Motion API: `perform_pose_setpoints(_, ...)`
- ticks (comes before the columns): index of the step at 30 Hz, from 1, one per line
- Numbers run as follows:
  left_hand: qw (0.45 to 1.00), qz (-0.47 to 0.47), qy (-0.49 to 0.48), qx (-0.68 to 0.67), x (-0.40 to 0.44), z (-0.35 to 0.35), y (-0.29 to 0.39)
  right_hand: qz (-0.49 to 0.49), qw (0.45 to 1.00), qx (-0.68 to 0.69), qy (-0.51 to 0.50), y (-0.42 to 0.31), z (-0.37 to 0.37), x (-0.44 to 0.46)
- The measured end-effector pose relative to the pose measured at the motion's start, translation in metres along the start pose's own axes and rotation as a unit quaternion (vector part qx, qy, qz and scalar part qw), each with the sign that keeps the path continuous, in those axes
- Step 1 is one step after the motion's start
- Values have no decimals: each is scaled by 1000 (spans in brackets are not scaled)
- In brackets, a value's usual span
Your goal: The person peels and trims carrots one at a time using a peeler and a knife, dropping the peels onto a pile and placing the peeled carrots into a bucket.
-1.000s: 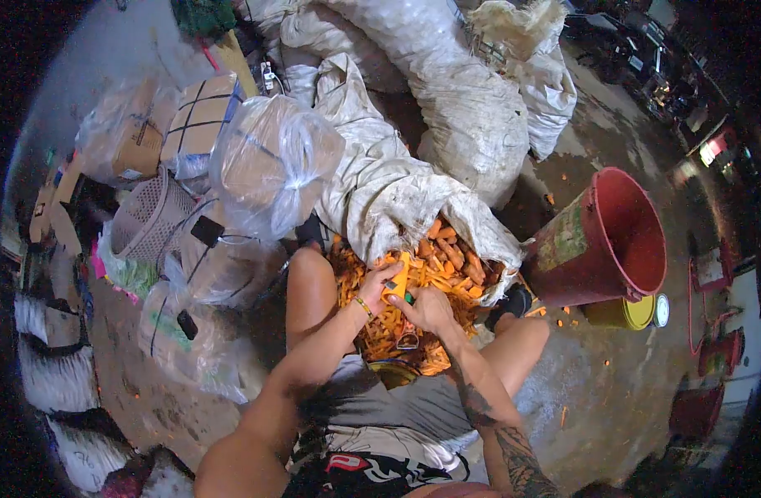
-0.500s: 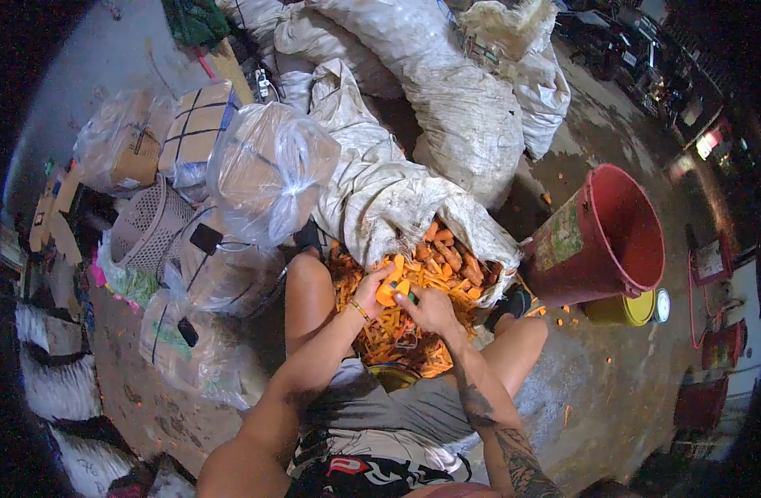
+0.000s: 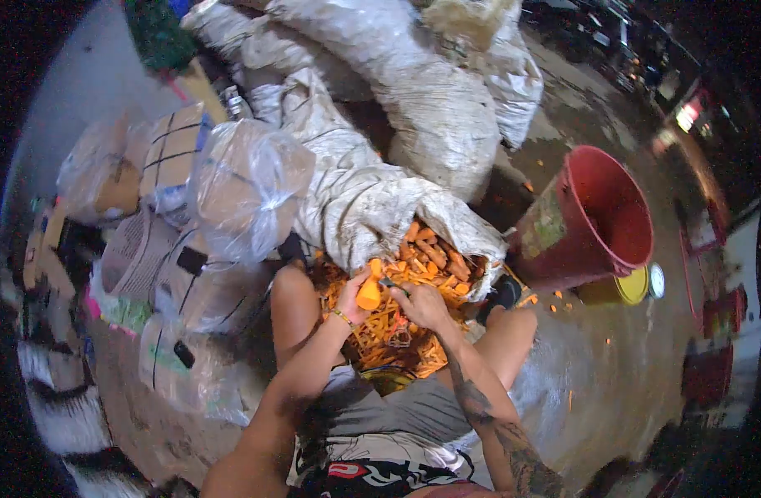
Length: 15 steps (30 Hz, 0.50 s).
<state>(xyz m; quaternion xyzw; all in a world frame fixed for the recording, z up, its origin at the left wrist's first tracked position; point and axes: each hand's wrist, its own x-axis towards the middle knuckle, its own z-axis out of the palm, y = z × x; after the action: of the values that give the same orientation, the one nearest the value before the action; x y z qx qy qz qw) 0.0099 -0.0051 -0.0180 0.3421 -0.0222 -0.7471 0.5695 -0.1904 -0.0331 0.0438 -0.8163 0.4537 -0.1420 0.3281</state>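
Observation:
In my left hand (image 3: 351,303) is a bright orange peeled carrot (image 3: 369,290), with the fingers wrapped round it. My right hand (image 3: 424,305), just to the right, is closed on a small dark hand tool (image 3: 388,283), whose tip points at the carrot; whether it is a peeler or a knife I cannot tell. Under both hands spreads a heap of orange peelings (image 3: 382,332). Whole carrots (image 3: 437,249) lie in the mouth of a white woven sack (image 3: 355,199) just beyond. Part of a yellowish container rim (image 3: 387,380) shows between my legs, below the peelings.
A tall red bucket (image 3: 534,241) stands on the right, with a yellow bucket (image 3: 632,285) beside it. Large filled sacks (image 3: 438,116) lie behind. Plastic-wrapped boxes (image 3: 252,183) and a perforated basket (image 3: 131,257) crowd the left. Carrot scraps dot the wet floor (image 3: 592,357).
The whole view has shifted slightly. The carrot now stands more upright in my left hand, and the tool in my right hand has drawn a little away from it.

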Motion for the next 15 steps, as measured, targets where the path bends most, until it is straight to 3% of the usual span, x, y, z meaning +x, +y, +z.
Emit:
perform_pose_setpoints(6,1000,1,9,25,-9,21,1,-18,999,29,26,9,1,-2)
perform_pose_setpoints(9,999,-2,-41,17,3,2,-2,-17,999,27,7,2,-11,-3)
perform_pose_setpoints(12,991,-69,-117,-12,10,-18,5,-32,998,35,33,2,-11,-5)
perform_pose_setpoints(13,999,-12,-32,10,12,-12,-3,-27,999,39,25,2,-12,-5)
perform_pose_setpoints(15,1000,-6,-16,15,6,-4,-2,-17,999,33,15,1,-14,-6)
